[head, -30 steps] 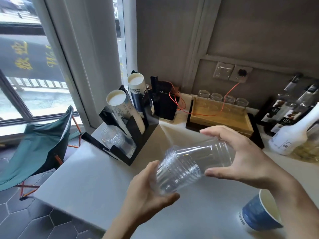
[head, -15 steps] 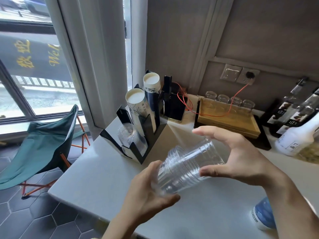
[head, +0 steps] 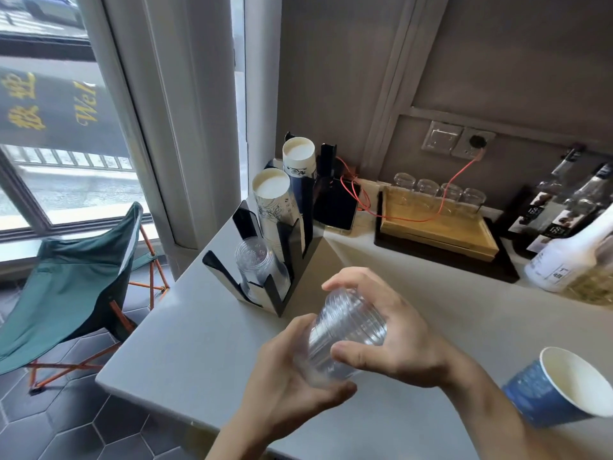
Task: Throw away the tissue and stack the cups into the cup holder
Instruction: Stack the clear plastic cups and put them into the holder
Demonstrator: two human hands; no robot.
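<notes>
- The grey counter (head: 205, 346) is stretching from the window corner across the room, carrying everything else on its top.
- A green folding chair (head: 66, 287) is standing on the tiled floor beside the counter's left edge, under the window.
- A wooden tray (head: 441, 230) is sitting at the back of the counter against the wall, with a row of small glasses (head: 438, 190) lined up along its far side and an orange cable (head: 454, 180) trailing over it up to the wall socket.
- The black cup holder (head: 285, 260) is standing near the counter's left corner; two tall stacks of paper cups (head: 275, 207) are leaning in its rear slots, and a short stack of clear cups (head: 255, 260) is resting in its front slot.
- A white bottle (head: 564, 260) is lying tilted at the right end of the counter.
- The person's right hand (head: 394, 336) is gripping the stack of clear plastic cups (head: 345, 340) from above and the right, fingers over the top and thumb underneath.
- The left hand (head: 292, 383) is cupping the lower, open end of that same stack, which is being held tilted in the air above the counter, just in front of the cup holder and apart from it.
- A blue paper cup (head: 557, 390) is lying on its side on the counter near the person's right forearm, its white inside facing up and right.
</notes>
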